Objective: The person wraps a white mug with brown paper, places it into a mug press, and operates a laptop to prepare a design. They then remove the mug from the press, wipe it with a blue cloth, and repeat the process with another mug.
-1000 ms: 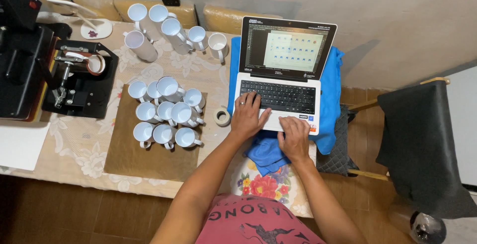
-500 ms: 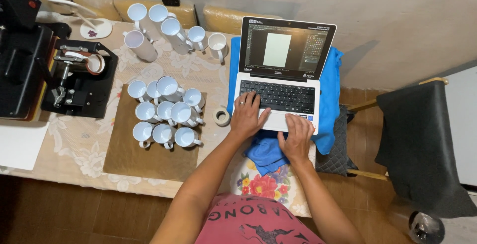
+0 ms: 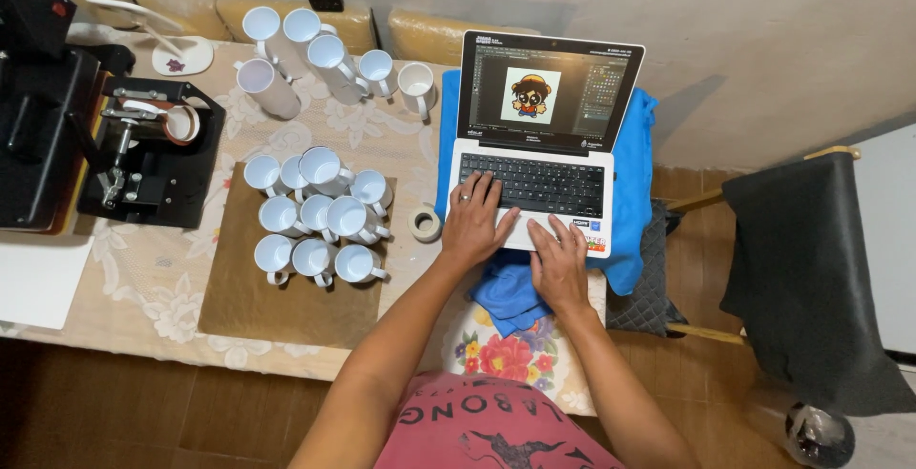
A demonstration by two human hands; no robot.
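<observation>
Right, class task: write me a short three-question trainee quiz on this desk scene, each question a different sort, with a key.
1. True or false: the left hand rests on the laptop keyboard.
2. Multiple choice: the roll of tape lies (A) on the brown board, (B) on the tablecloth between the mugs and the laptop, (C) on the chair.
3. Fill in: the laptop sits on a ____ cloth.

Key:
1. True; its fingers are on the keys, while the right hand is at the touchpad.
2. B; it is just right of the cluster of white mugs.
3. Blue.
</observation>
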